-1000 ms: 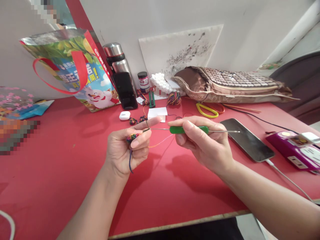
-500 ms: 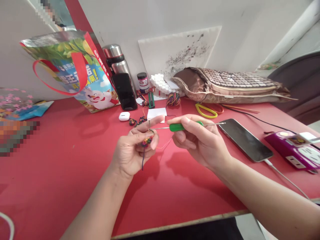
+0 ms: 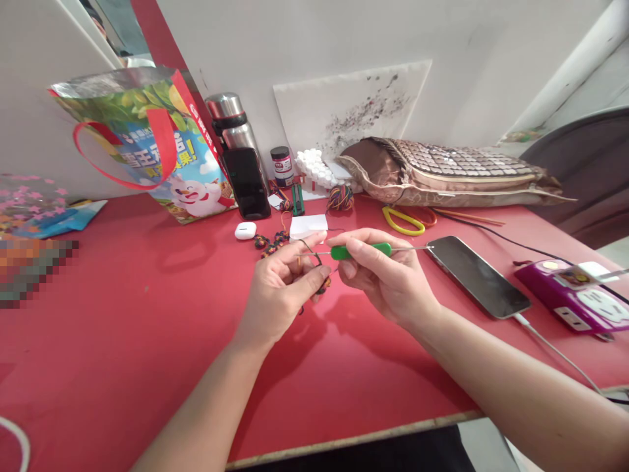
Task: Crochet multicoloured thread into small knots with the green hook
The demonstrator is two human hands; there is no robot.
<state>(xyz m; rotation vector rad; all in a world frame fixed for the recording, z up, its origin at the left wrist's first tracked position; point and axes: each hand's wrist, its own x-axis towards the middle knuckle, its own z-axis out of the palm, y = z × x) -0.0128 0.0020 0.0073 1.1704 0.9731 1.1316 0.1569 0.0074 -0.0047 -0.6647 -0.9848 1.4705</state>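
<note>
Head view: I see the right hand (image 3: 393, 278) closed around the green-handled hook (image 3: 363, 252), its shaft pointing at the left hand (image 3: 280, 288), whose thumb and fingers pinch a multicoloured yarn piece (image 3: 325, 286) above the red table (image 3: 147, 367). I judge a stitch is in hand; whether the dark strand (image 3: 311, 248) is caught, I can't tell. Next calls for steady tension.

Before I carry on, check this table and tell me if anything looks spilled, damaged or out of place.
Nothing stands out: no spill or breakage shows on the red table. The left hand holds the multicoloured yarn piece, the right hand the green-handled tool, and the black phone stands before the steel flask.
</note>
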